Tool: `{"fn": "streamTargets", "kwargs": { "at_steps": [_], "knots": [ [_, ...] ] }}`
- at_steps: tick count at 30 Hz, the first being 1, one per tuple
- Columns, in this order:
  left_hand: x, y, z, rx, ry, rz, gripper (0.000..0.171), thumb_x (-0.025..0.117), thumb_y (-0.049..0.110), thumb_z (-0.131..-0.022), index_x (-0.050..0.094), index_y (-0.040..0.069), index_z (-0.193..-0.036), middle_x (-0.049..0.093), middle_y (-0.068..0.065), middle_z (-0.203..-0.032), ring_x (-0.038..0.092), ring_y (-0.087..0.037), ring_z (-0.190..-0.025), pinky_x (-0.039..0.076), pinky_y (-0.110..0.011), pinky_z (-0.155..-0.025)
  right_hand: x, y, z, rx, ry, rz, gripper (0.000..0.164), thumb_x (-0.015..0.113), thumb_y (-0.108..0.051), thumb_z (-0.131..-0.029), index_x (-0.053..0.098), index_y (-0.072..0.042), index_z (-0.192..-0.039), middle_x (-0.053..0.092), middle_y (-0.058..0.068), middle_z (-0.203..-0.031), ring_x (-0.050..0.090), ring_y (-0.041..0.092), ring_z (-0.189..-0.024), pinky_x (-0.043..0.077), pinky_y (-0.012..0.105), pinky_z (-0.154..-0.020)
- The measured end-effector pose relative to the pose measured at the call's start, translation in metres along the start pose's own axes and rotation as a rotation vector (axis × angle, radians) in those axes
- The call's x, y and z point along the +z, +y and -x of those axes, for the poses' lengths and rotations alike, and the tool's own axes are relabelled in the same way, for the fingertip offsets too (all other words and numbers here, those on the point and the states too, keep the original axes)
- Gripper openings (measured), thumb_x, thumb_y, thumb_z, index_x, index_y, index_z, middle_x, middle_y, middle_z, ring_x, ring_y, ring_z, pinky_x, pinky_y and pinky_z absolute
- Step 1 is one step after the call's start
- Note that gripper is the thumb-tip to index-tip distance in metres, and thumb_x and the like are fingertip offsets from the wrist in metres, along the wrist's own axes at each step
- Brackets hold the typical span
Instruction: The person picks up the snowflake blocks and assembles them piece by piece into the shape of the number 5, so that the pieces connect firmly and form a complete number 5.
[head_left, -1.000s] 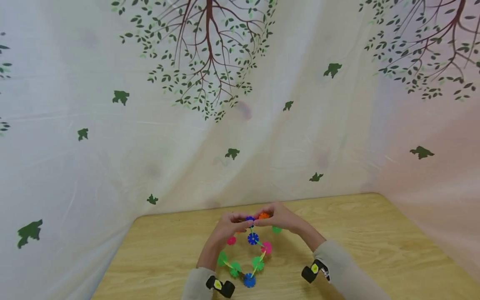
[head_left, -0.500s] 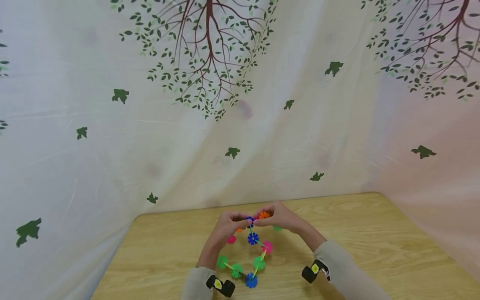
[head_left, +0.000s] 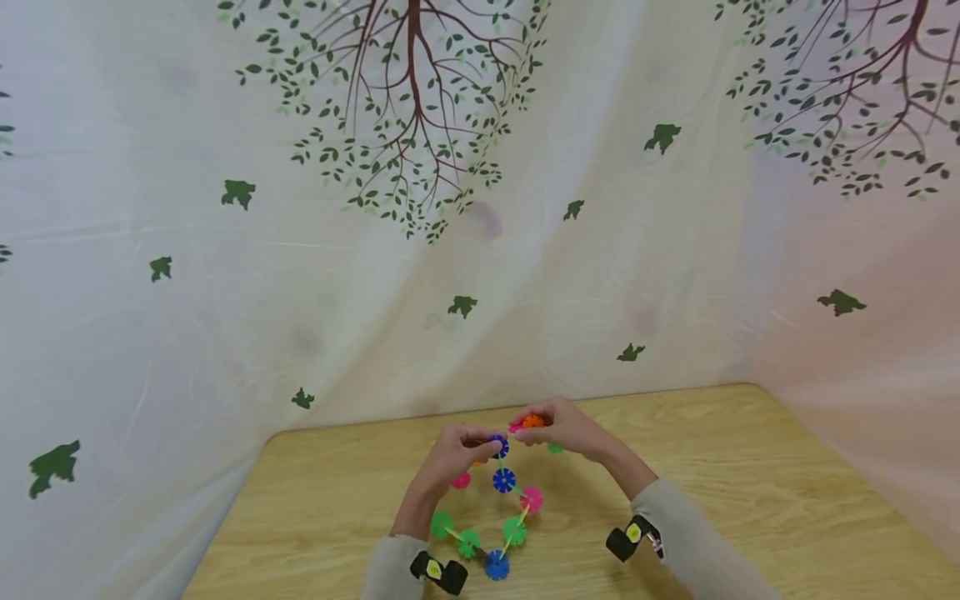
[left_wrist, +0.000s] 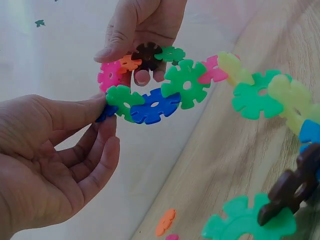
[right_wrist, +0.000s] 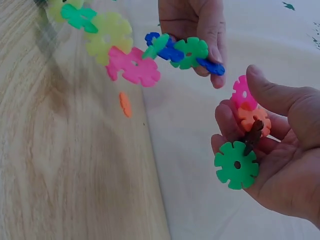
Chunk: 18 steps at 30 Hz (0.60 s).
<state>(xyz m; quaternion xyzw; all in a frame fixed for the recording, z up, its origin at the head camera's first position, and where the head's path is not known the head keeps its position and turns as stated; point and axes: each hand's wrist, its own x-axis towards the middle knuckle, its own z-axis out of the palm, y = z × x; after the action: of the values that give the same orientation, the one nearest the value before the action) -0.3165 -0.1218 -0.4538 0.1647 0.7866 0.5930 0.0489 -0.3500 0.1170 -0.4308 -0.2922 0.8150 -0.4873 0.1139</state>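
Note:
Thumb and fingertips of my left hand (head_left: 453,458) pinch the dark blue end disc (right_wrist: 211,67) of a long chain of notched, flower-shaped interlocking discs. Below the hand the chain runs through a green disc (left_wrist: 187,85), a pink one (head_left: 532,500) and yellow ones, then curves round past a lighter blue disc (head_left: 497,565) to several green discs. In my right hand (head_left: 567,433) is a short chain: pink disc (right_wrist: 244,92), orange disc (right_wrist: 254,120), brown disc (right_wrist: 253,136) and green disc (right_wrist: 236,166). Its thumb lies against the pink disc. A small gap separates the pink disc from the blue end disc.
On the wooden table (head_left: 637,533) lie a loose pink disc (head_left: 461,481) and a loose orange disc (right_wrist: 125,104), near the left hand and the chain. Behind the table's far edge hangs a pale curtain (head_left: 360,333) printed with trees and leaves.
My right hand has drawn slightly up and to the right with the short chain, so the pink disc now stands apart from the blue one. The left hand has barely moved.

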Motion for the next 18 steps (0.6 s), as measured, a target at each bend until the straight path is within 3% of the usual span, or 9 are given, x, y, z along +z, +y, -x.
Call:
{"fn": "streamTargets", "kwargs": {
  "at_steps": [6,10,18],
  "knots": [
    [0.002,0.005,0.002,-0.030,0.024,0.055,0.024,0.077,0.018,-0.092,0.076,0.001,-0.108,0.078,-0.014,-0.100,0.071,-0.011,-0.083,0.060,-0.047,-0.087,-0.005,-0.003,-0.001,-0.017,-0.041,-0.001,0.024,0.070,-0.023,-0.098,0.075,-0.007,-0.115,0.074,0.006,-0.095,0.061,0.017,-0.079,0.053,0.029,-0.069],
    [0.003,0.006,0.003,-0.034,0.033,0.063,0.024,0.078,0.020,-0.091,0.077,0.002,-0.107,0.078,-0.012,-0.099,0.072,-0.013,-0.084,0.060,-0.045,-0.086,-0.006,-0.004,-0.001,-0.019,-0.078,0.012,0.020,0.070,-0.023,-0.097,0.076,-0.011,-0.112,0.071,0.000,-0.091,0.053,0.015,-0.070,0.047,0.024,-0.062],
    [0.003,0.005,0.002,-0.038,0.014,0.058,0.021,0.078,0.021,-0.092,0.079,0.006,-0.105,0.079,-0.007,-0.097,0.070,-0.011,-0.083,0.058,-0.052,-0.091,-0.013,-0.009,-0.004,-0.055,-0.154,0.078,0.018,0.071,-0.023,-0.097,0.077,-0.013,-0.111,0.072,0.001,-0.098,0.052,0.015,-0.078,0.046,0.027,-0.069]
  ]
}}
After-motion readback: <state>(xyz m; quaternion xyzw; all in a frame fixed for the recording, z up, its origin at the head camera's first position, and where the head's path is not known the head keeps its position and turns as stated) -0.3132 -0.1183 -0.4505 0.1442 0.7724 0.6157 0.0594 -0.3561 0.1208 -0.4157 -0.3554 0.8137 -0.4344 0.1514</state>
